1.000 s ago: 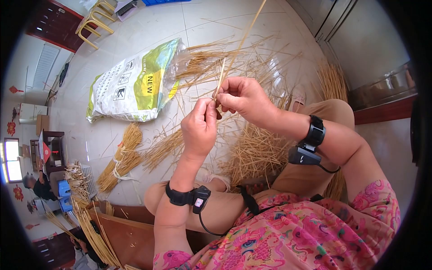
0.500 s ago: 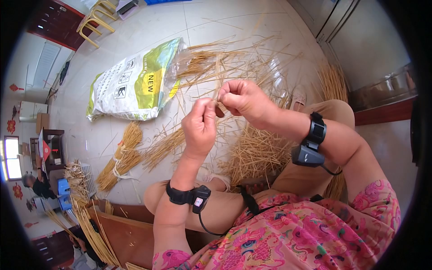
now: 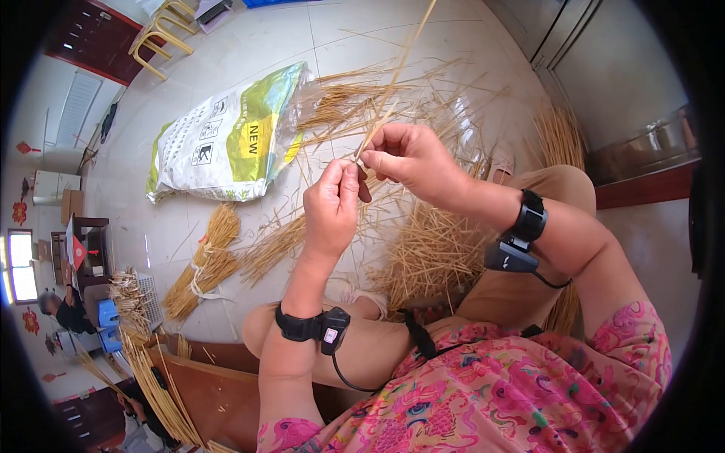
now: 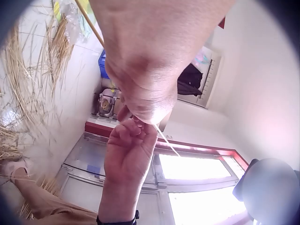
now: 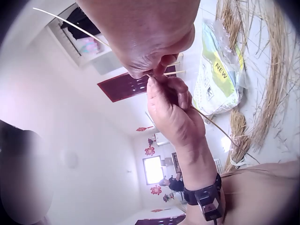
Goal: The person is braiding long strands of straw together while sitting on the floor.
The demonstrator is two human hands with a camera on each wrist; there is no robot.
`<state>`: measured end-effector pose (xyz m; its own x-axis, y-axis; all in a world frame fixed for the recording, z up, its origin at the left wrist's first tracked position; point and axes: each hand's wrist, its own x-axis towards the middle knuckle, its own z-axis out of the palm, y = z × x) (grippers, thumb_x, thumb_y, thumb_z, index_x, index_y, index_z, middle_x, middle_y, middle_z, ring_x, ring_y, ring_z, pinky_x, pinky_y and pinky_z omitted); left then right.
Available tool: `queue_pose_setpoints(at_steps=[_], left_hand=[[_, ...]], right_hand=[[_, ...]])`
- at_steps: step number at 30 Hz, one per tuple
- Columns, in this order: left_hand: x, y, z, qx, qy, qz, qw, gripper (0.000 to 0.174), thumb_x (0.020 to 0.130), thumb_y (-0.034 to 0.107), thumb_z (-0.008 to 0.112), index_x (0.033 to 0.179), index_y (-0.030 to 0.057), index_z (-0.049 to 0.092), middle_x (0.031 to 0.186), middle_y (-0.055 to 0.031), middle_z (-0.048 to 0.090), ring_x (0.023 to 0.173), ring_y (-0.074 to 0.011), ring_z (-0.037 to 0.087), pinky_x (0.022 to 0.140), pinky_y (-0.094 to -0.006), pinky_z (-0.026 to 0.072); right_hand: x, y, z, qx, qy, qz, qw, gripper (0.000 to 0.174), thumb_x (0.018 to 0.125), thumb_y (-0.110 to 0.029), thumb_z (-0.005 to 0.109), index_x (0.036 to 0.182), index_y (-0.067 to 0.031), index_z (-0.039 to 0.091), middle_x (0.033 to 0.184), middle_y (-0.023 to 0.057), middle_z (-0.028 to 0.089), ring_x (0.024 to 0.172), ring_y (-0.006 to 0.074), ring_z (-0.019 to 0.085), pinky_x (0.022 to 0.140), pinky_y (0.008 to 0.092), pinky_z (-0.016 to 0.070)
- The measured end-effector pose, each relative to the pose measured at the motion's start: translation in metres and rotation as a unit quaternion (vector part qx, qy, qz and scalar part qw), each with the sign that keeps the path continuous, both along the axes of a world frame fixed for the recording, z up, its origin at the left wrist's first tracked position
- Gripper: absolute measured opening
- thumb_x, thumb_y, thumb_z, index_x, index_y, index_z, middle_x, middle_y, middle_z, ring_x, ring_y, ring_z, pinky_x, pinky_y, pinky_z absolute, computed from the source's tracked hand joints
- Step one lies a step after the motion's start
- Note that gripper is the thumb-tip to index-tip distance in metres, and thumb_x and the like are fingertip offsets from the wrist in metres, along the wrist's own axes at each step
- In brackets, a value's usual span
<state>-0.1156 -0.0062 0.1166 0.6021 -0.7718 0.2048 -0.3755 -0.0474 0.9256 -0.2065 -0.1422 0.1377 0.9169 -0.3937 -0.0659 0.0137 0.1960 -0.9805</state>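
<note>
In the head view my left hand (image 3: pixel 331 204) and right hand (image 3: pixel 411 162) meet in front of me, above the floor. Thumb and fingers of each pinch thin straw at the same spot. One long straw (image 3: pixel 402 68) slants up and away from the fingertips, with a shorter pale end (image 3: pixel 384 119) beside it. The right wrist view has a straw (image 5: pixel 75 24) reaching out past the right hand, and another thin stem (image 5: pixel 225 132) trailing behind the left hand. The fingers hide where the straws come together.
A green and white bag (image 3: pixel 219 140) lies on the tiled floor. A tied straw bundle (image 3: pixel 204 260), a loose straw heap (image 3: pixel 434 253) and scattered stalks surround my feet. More straw (image 3: pixel 557 136) stands by the cabinet; a brown wooden box (image 3: pixel 211 389) is at lower left.
The long straw was upright at first, blurred out of sight half a second ago, and slants up again now. Both hands stay together, the fingertips shifting slightly.
</note>
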Motion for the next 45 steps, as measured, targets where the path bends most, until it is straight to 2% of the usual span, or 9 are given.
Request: queue_pose_setpoints(at_steps=[10,16,19,21,23,26,30,33,45], left_hand=[[-0.002,0.004,0.009,0.020,0.033,-0.050,0.998,0.020,0.096,0.017,0.044,0.085,0.0025,0.054,0.059,-0.0054,0.059,0.053,-0.0125,0.057,0.050,-0.0258,0.0430],[-0.008,0.004,0.011,-0.022,-0.110,-0.010,0.994,0.016,0.095,0.014,0.045,0.088,0.0028,0.054,0.061,-0.0047,0.059,0.055,-0.0128,0.058,0.051,-0.0254,0.0438],[-0.009,0.004,0.011,-0.083,-0.175,0.033,0.980,0.014,0.095,0.012,0.045,0.088,0.0025,0.052,0.061,-0.0047,0.059,0.055,-0.0129,0.058,0.050,-0.0257,0.0439],[-0.006,0.004,0.010,-0.059,-0.108,0.027,0.992,0.016,0.095,0.012,0.043,0.086,0.0020,0.051,0.061,-0.0051,0.058,0.054,-0.0124,0.057,0.050,-0.0255,0.0436],[-0.001,0.005,0.010,-0.045,-0.055,0.029,0.997,0.018,0.096,0.013,0.042,0.085,0.0017,0.051,0.061,-0.0055,0.058,0.054,-0.0118,0.057,0.050,-0.0253,0.0432],[0.004,0.007,0.005,-0.036,-0.017,0.025,0.999,0.021,0.097,0.014,0.040,0.083,0.0016,0.050,0.061,-0.0056,0.057,0.053,-0.0108,0.055,0.050,-0.0250,0.0428],[0.000,0.005,0.005,-0.026,-0.006,0.025,0.999,0.023,0.097,0.014,0.040,0.082,0.0015,0.050,0.060,-0.0050,0.056,0.053,-0.0105,0.054,0.050,-0.0250,0.0423],[-0.003,0.003,0.005,-0.014,0.004,0.012,1.000,0.023,0.097,0.015,0.039,0.081,0.0014,0.050,0.059,-0.0046,0.056,0.052,-0.0103,0.053,0.049,-0.0248,0.0418],[-0.006,0.004,0.006,0.007,0.053,-0.015,0.998,0.025,0.098,0.016,0.038,0.080,0.0024,0.049,0.057,-0.0030,0.056,0.049,-0.0070,0.047,0.047,-0.0227,0.0371]], right_hand=[[0.000,-0.002,-0.008,0.128,-0.015,0.050,0.990,0.008,0.083,-0.014,0.060,0.084,-0.0063,0.059,0.064,-0.0042,0.051,0.054,0.0034,0.041,0.049,0.0191,0.0325],[0.001,0.003,-0.002,0.173,0.027,0.033,0.984,0.008,0.079,-0.013,0.060,0.075,-0.0068,0.057,0.059,-0.0048,0.045,0.050,0.0040,0.036,0.045,0.0204,0.0286],[0.003,-0.005,-0.021,0.139,0.090,-0.009,0.986,0.012,0.080,-0.016,0.059,0.075,-0.0048,0.062,0.059,-0.0008,0.051,0.051,0.0054,0.042,0.046,0.0227,0.0340],[-0.001,-0.014,-0.021,-0.111,0.143,0.156,0.971,0.016,0.080,-0.018,0.059,0.075,-0.0031,0.063,0.061,0.0020,0.056,0.053,0.0091,0.048,0.050,0.0253,0.0388],[-0.001,-0.018,0.003,-0.345,0.228,0.344,0.843,0.022,0.079,-0.023,0.062,0.074,-0.0012,0.067,0.067,0.0089,0.065,0.061,0.0136,0.059,0.059,0.0294,0.0464],[-0.006,-0.023,0.007,-0.327,0.256,0.444,0.794,0.024,0.077,-0.027,0.065,0.074,-0.0037,0.070,0.066,0.0036,0.067,0.058,0.0165,0.059,0.058,0.0311,0.0478],[0.005,-0.015,-0.016,-0.101,0.046,0.170,0.979,0.023,0.080,-0.025,0.070,0.087,-0.0030,0.067,0.067,0.0015,0.064,0.058,0.0078,0.055,0.053,0.0245,0.0431],[0.007,-0.009,-0.010,0.074,-0.034,0.087,0.993,0.020,0.082,-0.017,0.069,0.094,-0.0022,0.064,0.070,0.0008,0.063,0.060,0.0056,0.053,0.053,0.0216,0.0414],[0.003,0.001,-0.003,0.018,-0.034,0.068,0.997,0.011,0.091,-0.007,0.052,0.085,0.0018,0.055,0.074,0.0051,0.062,0.065,0.0097,0.058,0.058,0.0241,0.0469]])
